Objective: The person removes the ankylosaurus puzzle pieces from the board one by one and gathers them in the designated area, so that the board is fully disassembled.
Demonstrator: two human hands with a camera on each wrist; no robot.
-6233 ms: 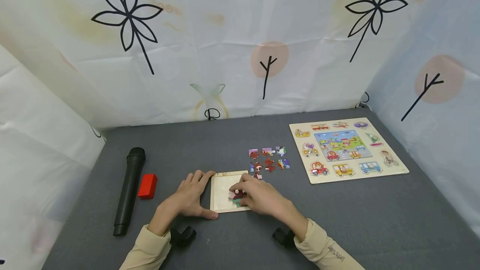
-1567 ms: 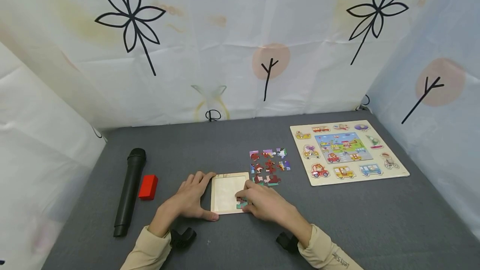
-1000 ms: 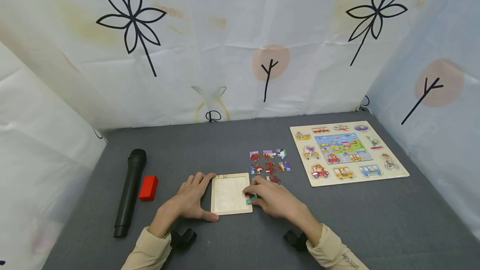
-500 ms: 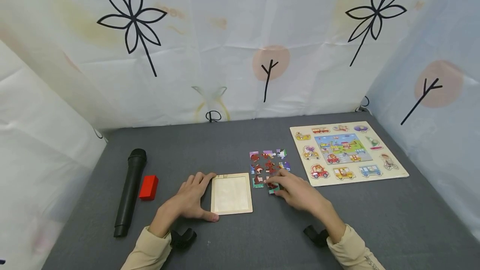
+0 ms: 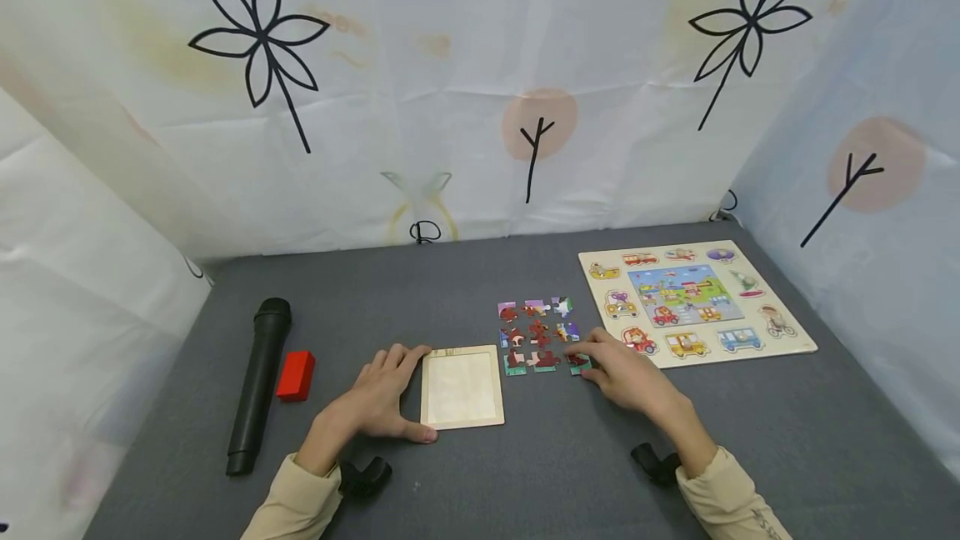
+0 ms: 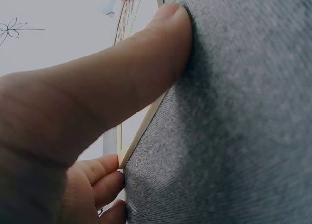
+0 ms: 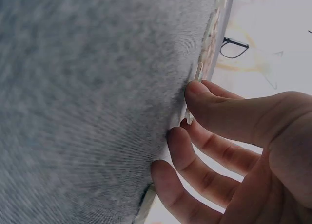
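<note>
A small square wooden puzzle tray [image 5: 462, 391] lies bare on the table. My left hand [image 5: 381, 392] rests along its left side, fingers spread, the thumb at the near corner and fingertips at the far corner. In the head view, my right hand [image 5: 632, 379] pinches a brown and green jigsaw piece [image 5: 578, 362] at the table surface, at the near right of the laid-out pieces. The right wrist view shows that thin piece [image 7: 199, 71] edge-on between thumb and fingertips. Several other jigsaw pieces [image 5: 538, 332] lie in rows right of the tray.
A large wooden vehicle puzzle board [image 5: 697, 348] lies at the right, close beyond my right hand. At the left are a black microphone [image 5: 258, 386] and a red block [image 5: 296, 375]. White patterned curtains [image 5: 465, 90] stand behind the grey table.
Several pieces came out of the tray and joined the rows at its right. My right hand has moved right from the tray with the last piece; my left hand stayed put.
</note>
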